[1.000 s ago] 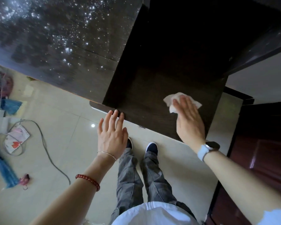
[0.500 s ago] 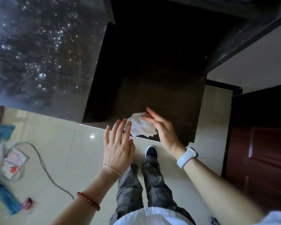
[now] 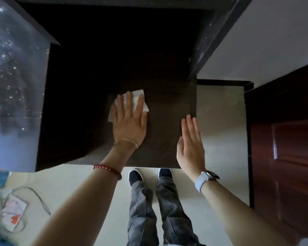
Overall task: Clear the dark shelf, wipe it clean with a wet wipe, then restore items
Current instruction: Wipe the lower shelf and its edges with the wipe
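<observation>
**Shelf cleared, wipe pass under way, restore still to do**

Progress: the dark shelf (image 3: 167, 125) shows nothing on it except the wet wipe (image 3: 138, 99), so clearing looks done. Wiping is the step in hand. No shelf items are recognisable in frame (floor clutter at 8 o'clock may or may not be them), so I can't tell where the restore will pull from.

Grip: left hand (image 3: 130, 121) lies flat on the wipe, fingers straight and slightly spread, pressing it to the shelf near the middle, a bit toward 12 o'clock. No pinch, just palm and finger pressure. Right hand (image 3: 190, 144) is flat too, fingers together, holding nothing, at the shelf's 3 o'clock edge near the front corner; can't tell whether it touches.

Edges and room:
- Front edge at 6 o'clock is open, feet just below it.
- 3 o'clock side is open to the floor in front, closed by a dark upright (image 3: 203, 55) further back.
- 9 o'clock side is bounded by a dark wall panel (image 3: 46, 103).
- The back at 12 o'clock is deep in shadow; coverage there is unreadable.

Free strokes probably run front to back; side sweeps stop at the 9 o'clock panel.
</observation>
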A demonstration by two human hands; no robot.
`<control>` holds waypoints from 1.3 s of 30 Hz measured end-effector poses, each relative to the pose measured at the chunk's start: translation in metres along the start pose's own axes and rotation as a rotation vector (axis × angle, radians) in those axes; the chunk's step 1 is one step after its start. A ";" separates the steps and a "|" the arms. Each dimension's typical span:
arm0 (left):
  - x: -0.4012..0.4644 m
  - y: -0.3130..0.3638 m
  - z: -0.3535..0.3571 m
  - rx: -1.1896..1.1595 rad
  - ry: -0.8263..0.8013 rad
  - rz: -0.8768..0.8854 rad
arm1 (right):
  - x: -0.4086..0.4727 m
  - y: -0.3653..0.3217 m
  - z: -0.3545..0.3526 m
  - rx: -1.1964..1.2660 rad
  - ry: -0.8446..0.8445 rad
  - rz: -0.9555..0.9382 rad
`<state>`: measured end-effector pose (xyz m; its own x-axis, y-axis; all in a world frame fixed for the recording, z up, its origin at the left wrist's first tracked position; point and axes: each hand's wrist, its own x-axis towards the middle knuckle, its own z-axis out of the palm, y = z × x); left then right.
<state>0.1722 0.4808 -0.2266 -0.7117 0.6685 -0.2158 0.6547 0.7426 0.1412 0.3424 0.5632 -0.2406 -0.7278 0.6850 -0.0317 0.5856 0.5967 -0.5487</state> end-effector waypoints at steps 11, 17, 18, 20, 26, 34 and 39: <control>-0.088 0.013 0.005 0.084 -0.179 0.469 | -0.026 0.009 -0.007 0.369 0.007 0.169; -0.041 0.027 -0.001 0.107 -0.162 0.336 | -0.007 0.017 -0.017 0.097 -0.116 0.055; -0.021 0.037 -0.002 0.117 -0.153 0.358 | -0.004 0.019 -0.022 -0.014 -0.125 0.029; 0.015 0.058 -0.004 0.126 -0.137 0.416 | -0.002 0.023 -0.030 -0.191 -0.140 -0.063; 0.048 0.099 -0.004 0.156 -0.168 0.462 | -0.011 0.041 -0.042 -0.228 -0.248 -0.182; -0.033 0.070 0.007 0.227 -0.198 0.692 | -0.026 0.042 -0.039 0.142 -0.040 0.175; -0.104 0.047 0.023 0.172 -0.143 0.761 | -0.023 0.032 -0.041 0.137 -0.052 0.117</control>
<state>0.2832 0.4448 -0.2201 -0.0213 0.9696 -0.2437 0.9867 0.0596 0.1512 0.3922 0.5838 -0.2236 -0.6774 0.7216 -0.1430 0.6156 0.4496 -0.6472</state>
